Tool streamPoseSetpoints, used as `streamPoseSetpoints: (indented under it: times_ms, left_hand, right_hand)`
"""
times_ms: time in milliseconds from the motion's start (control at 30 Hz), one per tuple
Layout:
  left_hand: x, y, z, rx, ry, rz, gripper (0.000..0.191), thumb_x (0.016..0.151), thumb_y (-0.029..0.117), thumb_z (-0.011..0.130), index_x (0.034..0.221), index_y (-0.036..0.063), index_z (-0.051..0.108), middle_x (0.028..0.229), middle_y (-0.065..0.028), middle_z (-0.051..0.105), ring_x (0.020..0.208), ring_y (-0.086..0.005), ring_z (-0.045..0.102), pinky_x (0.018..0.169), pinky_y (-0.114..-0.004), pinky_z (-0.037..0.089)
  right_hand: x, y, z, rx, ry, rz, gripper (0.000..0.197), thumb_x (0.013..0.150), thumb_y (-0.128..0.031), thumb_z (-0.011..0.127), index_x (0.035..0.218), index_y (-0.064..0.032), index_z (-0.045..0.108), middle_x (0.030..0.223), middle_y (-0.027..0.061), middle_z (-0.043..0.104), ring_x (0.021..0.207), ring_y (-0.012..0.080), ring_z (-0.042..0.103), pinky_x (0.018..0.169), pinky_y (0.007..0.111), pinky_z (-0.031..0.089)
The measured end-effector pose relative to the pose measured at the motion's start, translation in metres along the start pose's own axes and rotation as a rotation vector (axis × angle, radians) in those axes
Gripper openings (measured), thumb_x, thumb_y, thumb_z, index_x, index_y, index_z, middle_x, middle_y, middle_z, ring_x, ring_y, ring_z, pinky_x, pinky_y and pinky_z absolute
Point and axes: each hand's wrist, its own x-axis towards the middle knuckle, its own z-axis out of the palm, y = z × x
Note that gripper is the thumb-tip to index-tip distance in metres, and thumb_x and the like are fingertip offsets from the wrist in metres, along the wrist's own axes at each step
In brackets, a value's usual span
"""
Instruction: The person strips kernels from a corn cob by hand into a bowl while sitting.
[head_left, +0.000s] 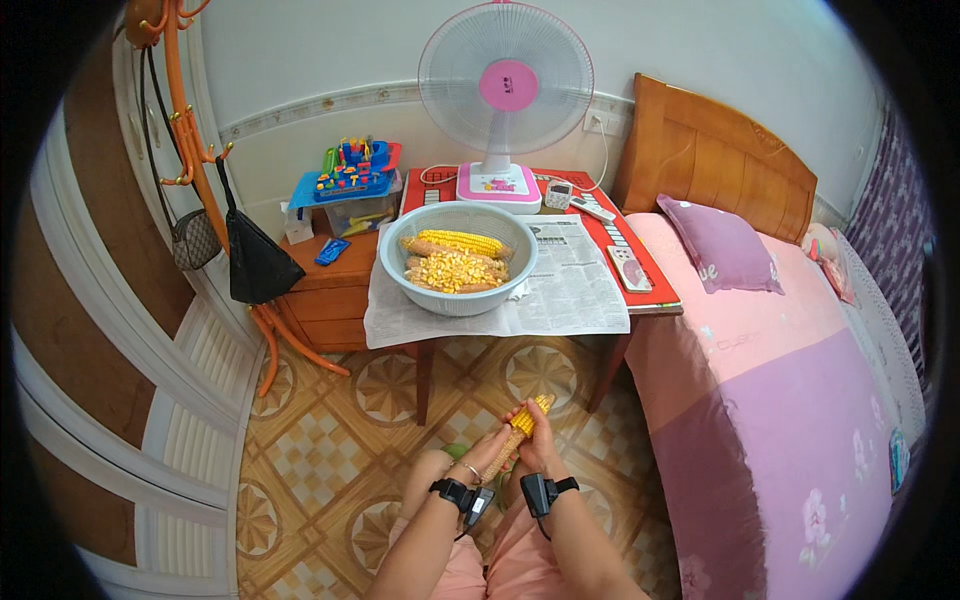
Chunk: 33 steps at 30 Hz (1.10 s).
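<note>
Above my lap, a corn cob (512, 441) is held in both hands, tilted up to the right. Its lower part is bare of kernels, while yellow kernels cover much of the upper part. My left hand (488, 448) grips the cob from the left, and my right hand (538, 439) closes round its upper part from the right. Beyond them, a light blue plastic basin (459, 304) stands on newspaper (574, 300) at the table's front. Inside lie loose corn kernels (454, 271), a cob full of kernels (461, 241) and several stripped cobs.
An electric fan (497, 184) stands behind the basin on the red-topped table (652, 281). A phone (628, 268) and a remote control (592, 209) lie at the right. A wooden cabinet (337, 292) and coat rack (196, 172) are left; a bed (795, 390) is right.
</note>
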Motion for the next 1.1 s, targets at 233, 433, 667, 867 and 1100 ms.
streamPoseSetpoints:
  times_ms: [233, 433, 667, 867, 1100]
  left_hand:
    - [0.009, -0.009, -0.003, -0.124, -0.051, 0.022, 0.036, 0.095, 0.040, 0.044, 0.105, 0.0060, 0.051, 0.068, -0.0028, 0.054, 0.048, -0.0101, 0.051, 0.042, -0.021, 0.041]
    - [0.011, -0.015, -0.001, -0.159, -0.006, 0.129, 0.038, 0.092, 0.038, 0.050, 0.113, 0.0064, 0.046, 0.073, -0.0027, 0.053, 0.050, -0.0091, 0.050, 0.042, -0.021, 0.041]
    - [0.006, -0.004, -0.001, -0.202, -0.027, 0.031, 0.044, 0.091, 0.045, 0.049, 0.110, 0.0054, 0.047, 0.075, -0.0030, 0.053, 0.047, -0.0094, 0.049, 0.041, -0.021, 0.041]
    - [0.003, -0.001, 0.005, -0.133, 0.043, 0.089, 0.046, 0.091, 0.044, 0.050, 0.113, 0.0045, 0.048, 0.074, -0.0026, 0.052, 0.046, -0.0086, 0.048, 0.040, -0.020, 0.040]
    - [0.006, -0.003, 0.002, -0.112, 0.033, 0.106, 0.043, 0.092, 0.041, 0.049, 0.113, 0.0036, 0.048, 0.075, -0.0033, 0.053, 0.048, -0.0089, 0.049, 0.041, -0.020, 0.041]
  right_hand:
    - [0.003, 0.004, 0.001, -0.010, -0.028, 0.025, 0.023, 0.090, -0.029, 0.056, 0.096, -0.0080, 0.051, 0.083, 0.0078, 0.056, 0.079, 0.0215, 0.056, 0.074, 0.038, 0.051]
    - [0.000, 0.005, 0.006, -0.019, -0.016, 0.029, 0.024, 0.089, -0.030, 0.057, 0.097, -0.0083, 0.051, 0.085, 0.0077, 0.056, 0.079, 0.0211, 0.056, 0.072, 0.037, 0.050]
    - [0.006, 0.005, -0.004, -0.015, -0.046, 0.053, 0.024, 0.089, -0.031, 0.057, 0.098, -0.0096, 0.051, 0.085, 0.0069, 0.056, 0.080, 0.0208, 0.056, 0.071, 0.035, 0.051]
    - [0.003, 0.004, 0.001, -0.055, -0.042, 0.055, 0.023, 0.089, -0.030, 0.058, 0.098, -0.0100, 0.051, 0.085, 0.0065, 0.056, 0.080, 0.0204, 0.056, 0.072, 0.036, 0.050]
    - [0.003, 0.004, 0.004, -0.043, -0.036, 0.049, 0.022, 0.089, -0.029, 0.058, 0.097, -0.0094, 0.052, 0.083, 0.0066, 0.057, 0.080, 0.0202, 0.056, 0.072, 0.035, 0.050]
